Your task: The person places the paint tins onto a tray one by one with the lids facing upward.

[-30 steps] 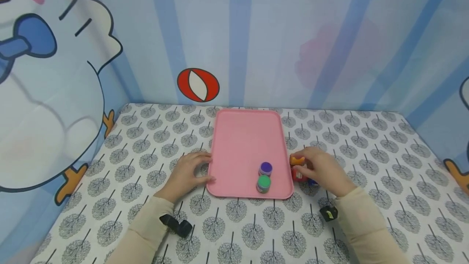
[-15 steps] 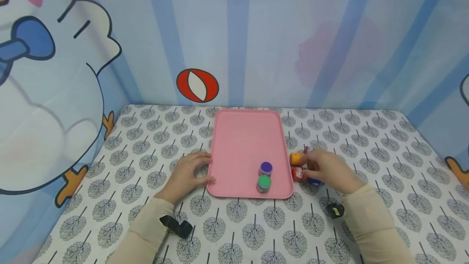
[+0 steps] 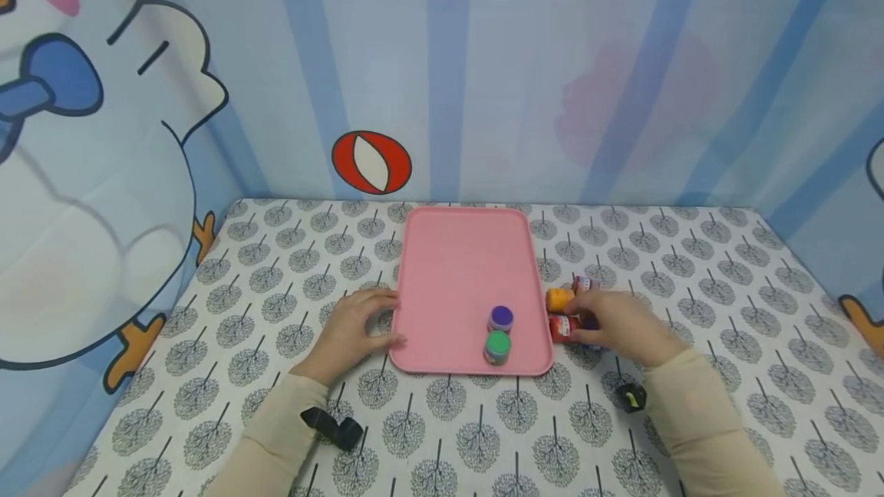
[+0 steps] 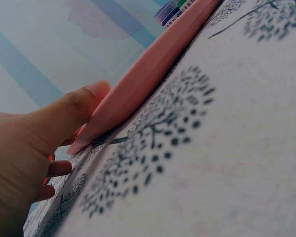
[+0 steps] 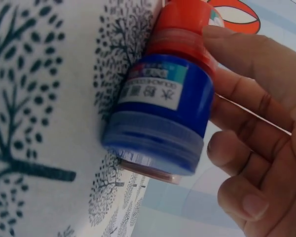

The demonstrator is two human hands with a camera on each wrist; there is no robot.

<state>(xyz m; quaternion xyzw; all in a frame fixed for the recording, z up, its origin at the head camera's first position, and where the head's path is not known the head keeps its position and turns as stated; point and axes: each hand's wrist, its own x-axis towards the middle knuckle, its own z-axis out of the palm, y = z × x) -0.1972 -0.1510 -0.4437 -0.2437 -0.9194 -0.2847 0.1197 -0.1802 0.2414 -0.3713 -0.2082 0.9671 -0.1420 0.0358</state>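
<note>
My left hand holds the left edge of the pink tray, with its thumb on the rim in the left wrist view. Right of the tray, my right hand has its thumb and curved fingers about the end of a red paint jar. In the right wrist view the thumb touches the red jar, while the fingers are partly hidden behind it. A blue paint jar lies beside it, mostly covered by the hand in the head view. An orange paint jar is just beyond the red one.
A purple-lidded jar and a green-lidded jar stand in the tray's near right part. Another reddish jar lies behind my right hand. A tree-patterned cloth covers the table, with a striped curtain behind.
My right hand has let go of the orange jar, which rests against the tray's right side. The hand has shifted right and slightly nearer, to the red jar. My left hand stays put.
</note>
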